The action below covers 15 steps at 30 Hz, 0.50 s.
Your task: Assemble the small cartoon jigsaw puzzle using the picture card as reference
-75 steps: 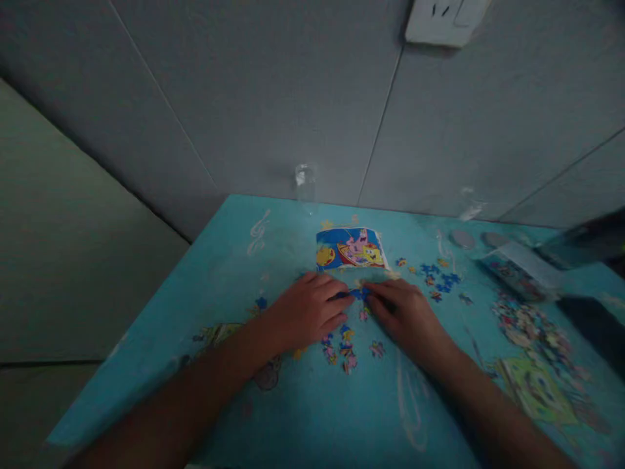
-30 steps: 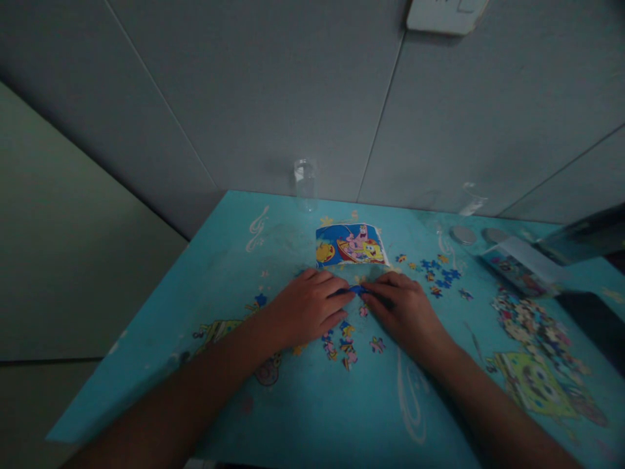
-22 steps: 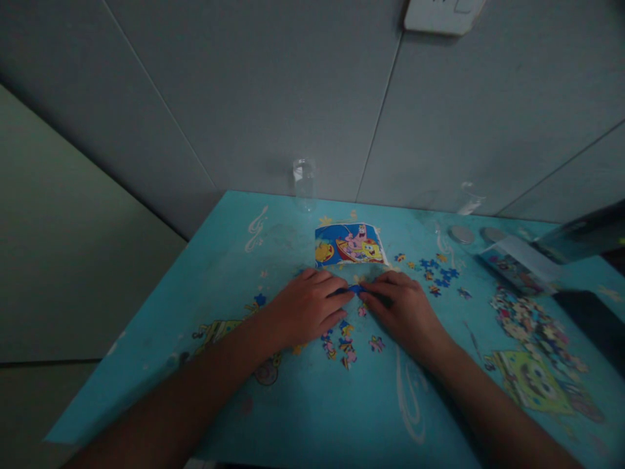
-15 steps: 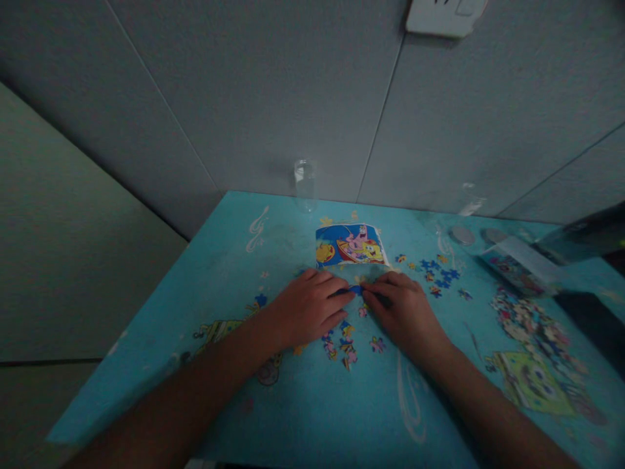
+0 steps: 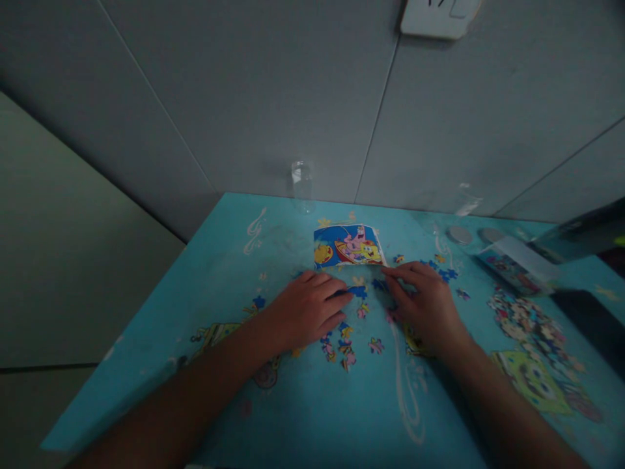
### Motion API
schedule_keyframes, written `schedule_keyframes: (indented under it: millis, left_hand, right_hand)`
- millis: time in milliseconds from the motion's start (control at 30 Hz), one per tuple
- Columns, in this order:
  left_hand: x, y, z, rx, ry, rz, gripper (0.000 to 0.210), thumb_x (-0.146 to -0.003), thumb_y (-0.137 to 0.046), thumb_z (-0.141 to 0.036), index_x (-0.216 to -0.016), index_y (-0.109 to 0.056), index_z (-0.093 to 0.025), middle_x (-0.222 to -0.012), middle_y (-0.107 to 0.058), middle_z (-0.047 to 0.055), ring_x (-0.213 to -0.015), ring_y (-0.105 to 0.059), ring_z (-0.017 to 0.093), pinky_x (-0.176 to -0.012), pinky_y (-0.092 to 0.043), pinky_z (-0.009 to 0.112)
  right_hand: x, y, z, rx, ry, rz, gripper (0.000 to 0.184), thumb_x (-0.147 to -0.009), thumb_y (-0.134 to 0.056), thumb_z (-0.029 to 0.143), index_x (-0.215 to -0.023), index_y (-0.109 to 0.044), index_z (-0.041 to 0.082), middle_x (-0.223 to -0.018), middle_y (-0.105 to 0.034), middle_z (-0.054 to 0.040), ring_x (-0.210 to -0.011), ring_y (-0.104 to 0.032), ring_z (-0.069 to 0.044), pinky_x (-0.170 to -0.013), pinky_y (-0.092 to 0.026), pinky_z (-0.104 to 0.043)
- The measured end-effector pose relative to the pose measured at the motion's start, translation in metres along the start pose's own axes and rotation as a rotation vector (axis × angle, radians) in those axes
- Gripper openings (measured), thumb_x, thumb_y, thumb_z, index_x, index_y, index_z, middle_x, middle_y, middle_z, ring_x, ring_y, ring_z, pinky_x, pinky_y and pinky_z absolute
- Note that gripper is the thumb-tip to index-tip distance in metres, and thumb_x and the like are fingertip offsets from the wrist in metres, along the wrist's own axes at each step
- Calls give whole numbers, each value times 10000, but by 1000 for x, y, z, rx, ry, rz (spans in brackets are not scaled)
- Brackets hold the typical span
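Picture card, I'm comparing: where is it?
Central in the head view, the picture card lies beyond the left hand, its near right corner by the right hand.

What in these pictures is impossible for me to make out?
All in the head view:
Blue pieces: partly covered by the left hand.
Whether the right hand pinches anything: too small and dim at the fingertips.
Socket: top cut off by the upper edge.
Dark slab: cut off by the right edge.
Pile: single pieces too small to read.
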<state>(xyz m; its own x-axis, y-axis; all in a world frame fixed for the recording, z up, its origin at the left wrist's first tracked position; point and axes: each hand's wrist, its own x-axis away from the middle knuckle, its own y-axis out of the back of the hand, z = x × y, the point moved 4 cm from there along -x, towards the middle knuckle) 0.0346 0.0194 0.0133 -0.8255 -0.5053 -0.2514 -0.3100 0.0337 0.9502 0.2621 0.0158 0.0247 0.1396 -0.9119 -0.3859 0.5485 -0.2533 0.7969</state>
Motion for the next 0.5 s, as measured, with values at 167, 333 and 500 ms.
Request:
schedule_keyframes:
  millis: [167, 333, 500]
  left_hand:
    - [0, 0, -1, -2, 3, -6, 334, -1033, -542, -343, -1328, -612, -203, -1263, -641, 86, -1140, -566, 247, -968, -459, 430]
    - [1, 1, -1, -1, -1, -8, 316, -1049, -510, -341, -1312, -616, -203, -1273, -641, 81, -1148, -565, 242, -992, -452, 433]
    - [1, 6, -3, -15, -10, -25, 277, -1040, -529, -322, -1266, -637, -203, -1268, -643, 80, -1135, -570, 239, -973, -454, 429]
  right_hand:
    - [5, -4, 0, 18, 7, 54, 218, -969, -578, 261, -1055, -778, 240, -996, -731, -82, -971, -673, -266, -855, -526, -428]
    - [8, -3, -7, 57, 16, 114, 227, -962, -593, 278, -1094, -774, 240, -1049, -727, -90, -963, -668, -265, -880, -533, -448]
    - [12, -2, -11, 40, 63, 158, 262, -954, -635, 322, -1185, -743, 264, -1212, -715, -89, -1080, -662, -287, -970, -516, -507]
